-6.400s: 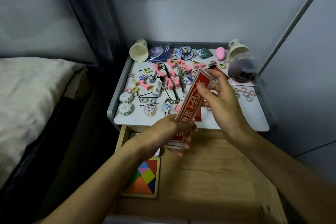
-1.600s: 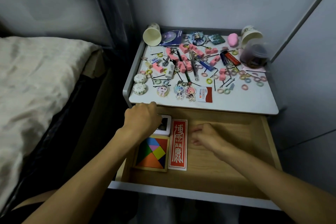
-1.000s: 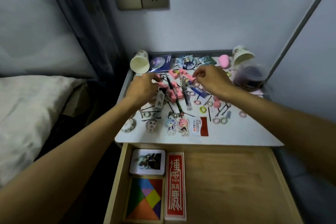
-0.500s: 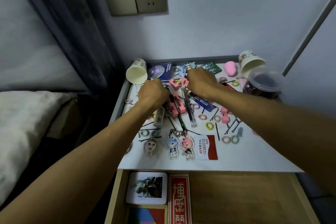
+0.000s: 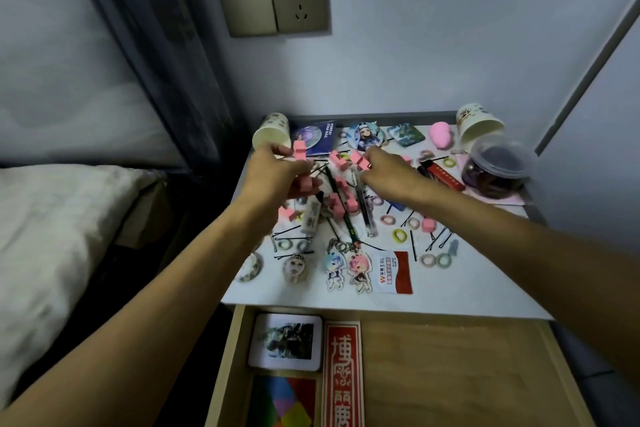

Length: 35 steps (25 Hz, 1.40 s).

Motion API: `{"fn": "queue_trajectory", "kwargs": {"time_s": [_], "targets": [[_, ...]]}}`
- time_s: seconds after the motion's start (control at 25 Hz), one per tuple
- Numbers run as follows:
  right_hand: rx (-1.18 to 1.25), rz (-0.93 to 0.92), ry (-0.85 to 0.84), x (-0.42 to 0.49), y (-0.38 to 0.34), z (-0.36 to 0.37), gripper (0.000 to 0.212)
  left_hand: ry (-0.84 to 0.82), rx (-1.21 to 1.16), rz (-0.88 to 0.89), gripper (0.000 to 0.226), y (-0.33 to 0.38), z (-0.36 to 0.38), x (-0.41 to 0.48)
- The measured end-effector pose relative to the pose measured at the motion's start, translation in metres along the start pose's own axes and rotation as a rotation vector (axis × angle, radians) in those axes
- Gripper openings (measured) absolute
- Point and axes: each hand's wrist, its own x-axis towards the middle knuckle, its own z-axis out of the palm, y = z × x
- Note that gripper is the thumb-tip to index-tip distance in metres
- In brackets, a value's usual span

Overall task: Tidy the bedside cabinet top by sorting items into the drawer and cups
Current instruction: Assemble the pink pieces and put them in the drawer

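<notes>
Pinching pink block [image 5: 299, 150] in left hand [image 5: 277, 173]; right hand [image 5: 388, 170] pinching another pink block [image 5: 358, 159] over cabinet top [image 5: 467, 288].

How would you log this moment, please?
left hand: holds pink blocks | right hand: pinches pink block | drawer: open

Left cup [image 5: 272, 135] lying tipped at back corner, right cup [image 5: 479, 125] likewise; pink clips [image 5: 335, 201] lying scattered between; drawer [image 5: 450, 374] standing open.
</notes>
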Motion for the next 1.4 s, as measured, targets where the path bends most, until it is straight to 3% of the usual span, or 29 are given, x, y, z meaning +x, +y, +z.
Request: {"fn": "queue_trajectory", "kwargs": {"time_s": [0.16,0.28,0.48,0.68,0.84,1.04,1.2,1.4], "targets": [[-0.307,-0.048,0.101,0.007,-0.011,0.025,0.015,-0.089,-0.16,-0.179,0.01,-0.003,-0.023,-0.06],[-0.437,-0.008,0.14,0.008,-0.02,0.032,0.028,-0.059,-0.324,-0.259,0.019,-0.013,-0.037,-0.089],[-0.459,0.043,0.17,0.01,-0.024,0.038,0.03,-0.087,-0.364,-0.264,0.021,-0.023,-0.035,-0.107],[-0.15,0.044,0.192,-0.012,-0.037,0.015,0.022,-0.113,-0.332,-0.203,0.017,-0.025,-0.034,-0.106],[0.428,0.017,0.096,-0.098,-0.04,-0.008,0.013,-0.142,-0.111,-0.095,0.016,-0.026,-0.03,-0.114],[1.07,0.273,-0.022,-0.174,0.001,0.006,0.019,-0.148,0.061,0.024,0.013,-0.028,-0.006,-0.134],[1.18,0.343,-0.08,-0.181,0.018,0.02,0.025,-0.188,0.166,0.086,0.013,-0.035,0.01,-0.143],[1.095,0.328,-0.034,-0.177,0.018,0.023,0.015,-0.248,0.027,0.006,0.01,-0.036,0.014,-0.144]]}}
